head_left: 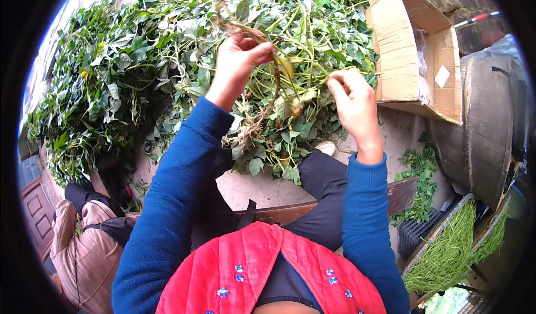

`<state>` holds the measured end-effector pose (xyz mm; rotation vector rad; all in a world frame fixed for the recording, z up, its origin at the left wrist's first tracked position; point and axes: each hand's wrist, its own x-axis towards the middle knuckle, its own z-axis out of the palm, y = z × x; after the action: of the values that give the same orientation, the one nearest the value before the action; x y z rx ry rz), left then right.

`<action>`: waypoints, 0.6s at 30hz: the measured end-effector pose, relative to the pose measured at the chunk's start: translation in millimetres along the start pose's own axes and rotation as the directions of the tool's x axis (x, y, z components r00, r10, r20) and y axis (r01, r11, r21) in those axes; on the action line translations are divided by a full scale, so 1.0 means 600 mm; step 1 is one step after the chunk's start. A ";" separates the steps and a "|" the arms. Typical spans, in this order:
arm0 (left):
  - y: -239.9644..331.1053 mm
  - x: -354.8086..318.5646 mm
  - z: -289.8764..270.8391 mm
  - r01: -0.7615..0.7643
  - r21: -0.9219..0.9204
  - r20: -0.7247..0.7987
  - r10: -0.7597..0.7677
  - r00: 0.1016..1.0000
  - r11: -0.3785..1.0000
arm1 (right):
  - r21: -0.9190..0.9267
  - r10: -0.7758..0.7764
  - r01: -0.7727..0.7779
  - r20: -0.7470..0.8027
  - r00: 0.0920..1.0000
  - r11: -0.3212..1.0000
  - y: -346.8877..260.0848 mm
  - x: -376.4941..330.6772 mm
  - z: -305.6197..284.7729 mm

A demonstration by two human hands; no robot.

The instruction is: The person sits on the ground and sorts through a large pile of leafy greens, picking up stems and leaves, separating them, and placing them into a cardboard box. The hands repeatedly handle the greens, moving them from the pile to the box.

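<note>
My left hand is closed around a leafy vine, whose brownish, root-like end sticks out above the fingers. Part of that vine hangs down with yellowing leaves beside it. Further right and a little lower, my right hand pinches a thin green stem between thumb and fingers. Whether that stem belongs to the same vine I cannot tell. Both hands are over a large heap of leafy green vines, which spreads across the ground ahead and over to the left. Dry, tangled roots hang below my left hand.
An open cardboard box stands at the heap's right, beside a large grey-brown container. Baskets of thin green stems and a dark plastic crate are at lower right. A person sits at lower left. A wooden bench is under me.
</note>
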<state>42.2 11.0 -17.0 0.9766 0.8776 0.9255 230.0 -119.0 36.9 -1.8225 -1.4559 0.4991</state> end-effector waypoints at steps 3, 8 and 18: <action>0.032 0.003 -0.013 0.102 -0.142 -0.016 -0.106 0.994 0.985 | 0.201 0.266 -0.270 0.047 0.963 0.942 0.033 0.011 -0.008; 0.030 0.019 -0.042 0.188 -0.478 0.125 -0.145 0.981 0.858 | 0.289 0.161 -0.255 0.313 0.936 0.923 0.033 0.007 0.022; 0.040 0.007 -0.020 0.200 -0.280 -0.018 -0.214 0.977 0.939 | 0.837 0.088 -0.525 0.517 0.851 0.154 0.087 -0.012 0.124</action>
<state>27.2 24.9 0.9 0.6106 0.8468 0.8656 211.0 -107.6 -51.6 -0.8926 -0.5093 1.6330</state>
